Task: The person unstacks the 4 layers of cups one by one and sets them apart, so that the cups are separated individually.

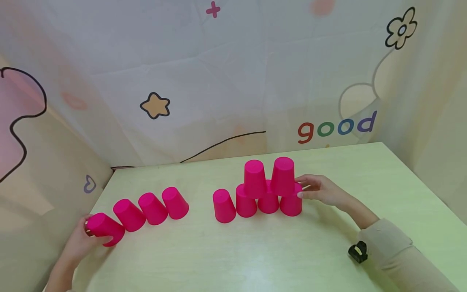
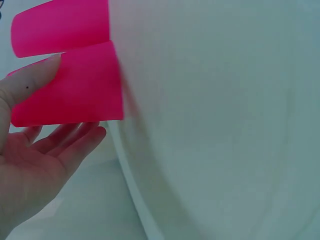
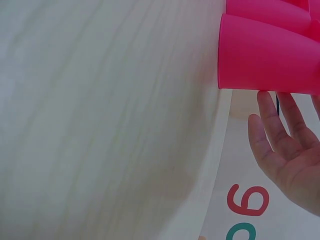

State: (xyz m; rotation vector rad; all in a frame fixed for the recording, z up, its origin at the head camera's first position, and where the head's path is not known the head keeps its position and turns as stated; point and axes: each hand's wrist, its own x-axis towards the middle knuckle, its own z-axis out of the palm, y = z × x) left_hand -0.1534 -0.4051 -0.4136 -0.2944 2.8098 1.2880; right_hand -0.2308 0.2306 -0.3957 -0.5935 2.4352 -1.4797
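At the left, my left hand (image 1: 82, 241) grips the end cup (image 1: 106, 229) of a row of upside-down pink plastic cups, thumb on the near side and fingers behind. In the left wrist view the thumb (image 2: 35, 80) lies on that cup (image 2: 75, 87). Right of centre, two upper cups, one left (image 1: 255, 178) and one right (image 1: 283, 176), rest across lower cups. My right hand (image 1: 322, 190) is beside the right end of this stack, fingers extended. In the right wrist view its fingertips (image 3: 264, 97) seem to touch the side of a cup (image 3: 270, 55).
Three more cups, the nearest one (image 1: 129, 215) included, continue the left row. A lower cup (image 1: 224, 207) at the stack's left end carries nothing. A black clip-like object (image 1: 358, 252) is by the right sleeve (image 1: 386, 239). A printed curtain (image 1: 219, 81) hangs behind the pale table (image 1: 204, 255).
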